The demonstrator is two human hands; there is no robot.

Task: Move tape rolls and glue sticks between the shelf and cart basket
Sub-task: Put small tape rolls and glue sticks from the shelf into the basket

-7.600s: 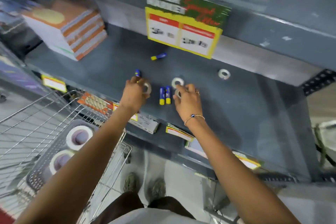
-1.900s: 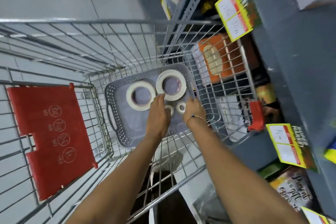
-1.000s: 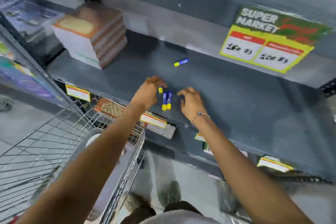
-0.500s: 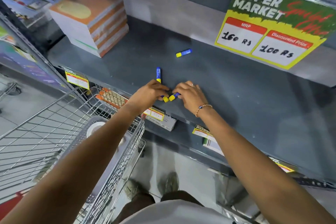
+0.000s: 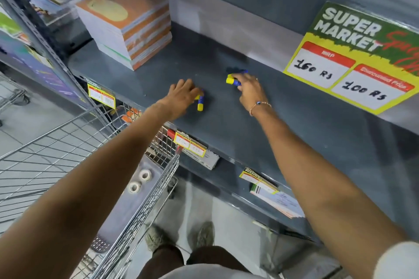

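Note:
On the grey shelf [image 5: 294,133] both my hands are busy with blue-and-yellow glue sticks. My left hand [image 5: 181,95] is closed over glue sticks [image 5: 200,103], whose yellow ends poke out below the fingers. My right hand [image 5: 250,89] reaches farther back and grips one glue stick [image 5: 233,81]. Another glue stick [image 5: 241,72], blurred, lies just beyond its fingertips. Down at the left, two small white tape rolls [image 5: 139,181] lie in the grey basket [image 5: 122,215] inside the wire cart [image 5: 68,142].
A stack of orange-and-white notebooks [image 5: 129,27] sits at the back left of the shelf. A yellow-green price sign [image 5: 358,59] hangs from the shelf above on the right. Price tags [image 5: 190,144] line the shelf's front edge. My feet stand below.
My hands were together at the shelf front over two glue sticks. They have since parted, each holding glue sticks, and the right hand has reached back toward the far stick.

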